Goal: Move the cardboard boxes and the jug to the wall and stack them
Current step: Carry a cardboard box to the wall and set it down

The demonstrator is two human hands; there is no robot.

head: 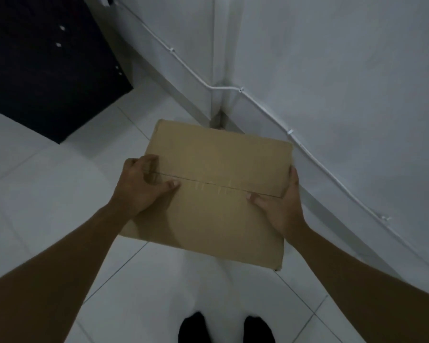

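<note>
Box: a person is carrying a flat brown cardboard box toward the white wall corner.
Hands: left hand and right hand are clamping opposite sides, thumbs on top, keeping it level.

The scene is dimly lit, and a cold, bluish-grey cast is spread over the white wall and the tiled floor. No lamp is seen. A soft shadow is thrown onto the cardboard box beneath the left hand, and the box top is shaded darker toward its near edge. The dark cabinet at upper left is rendered almost black, with little detail kept. No glare is seen. Slight softness is noted throughout, and fine texture is smeared. Wide-angle distortion is marked: the wall cable is bowed and the forearms are stretched toward the lower corners.
</note>
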